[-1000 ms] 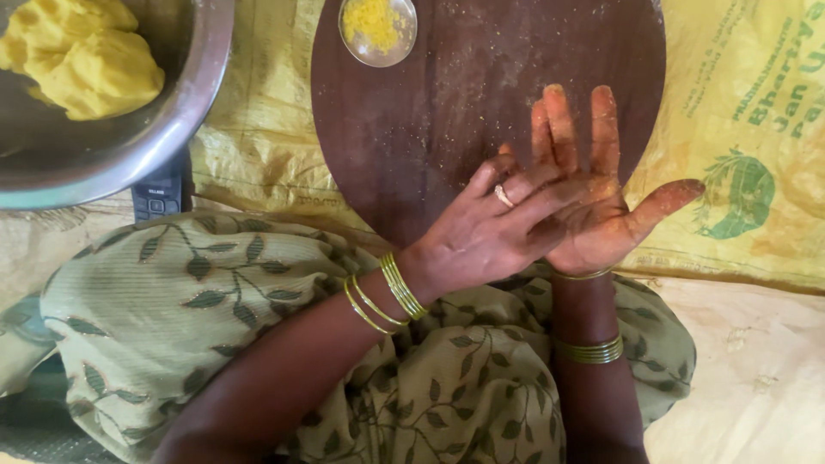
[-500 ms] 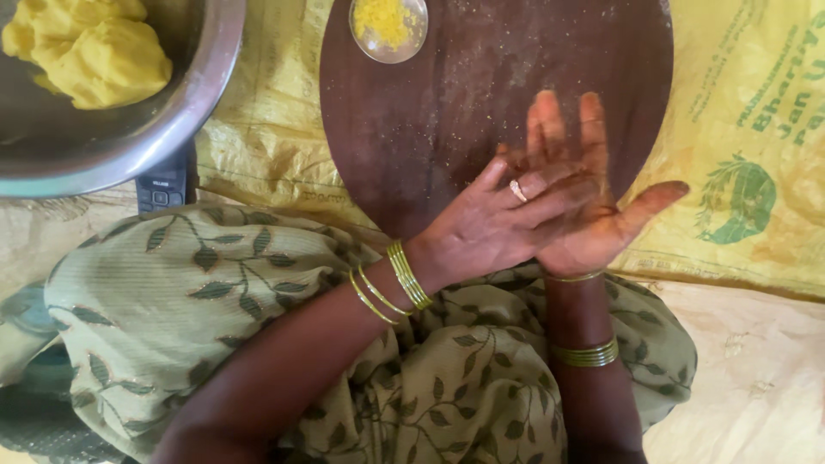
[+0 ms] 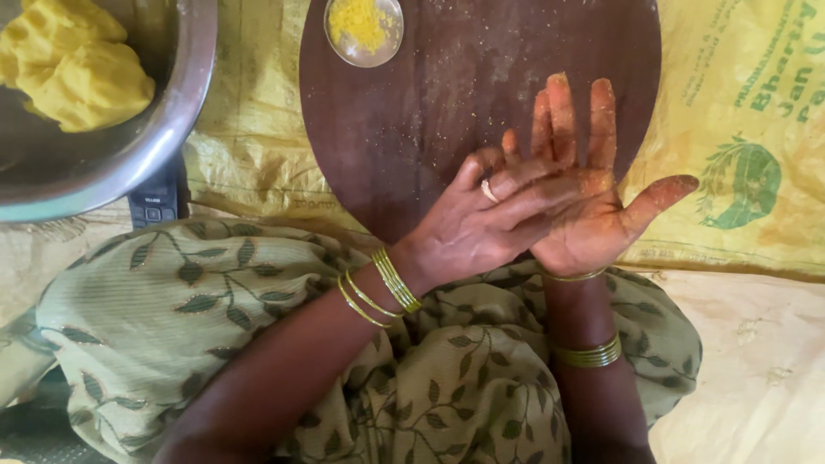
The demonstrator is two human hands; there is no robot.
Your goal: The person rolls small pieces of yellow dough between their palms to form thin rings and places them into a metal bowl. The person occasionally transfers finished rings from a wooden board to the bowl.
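Right hand: palm up, fingers spread and straight, pointing away from the body; yellow flour smeared on palm and fingertips; nothing gripped.
Left hand: laid flat across the right palm, fingers together, pressed on it; ring on one finger.
Anything between the palms: cannot tell.
Board: round, dark wood, dusted with crumbs; directly below and ahead of both hands.
Small dish: at the board's far edge, holding yellow flour; left hand nearer.
Steel bowl: well to the left, holding yellow dough.
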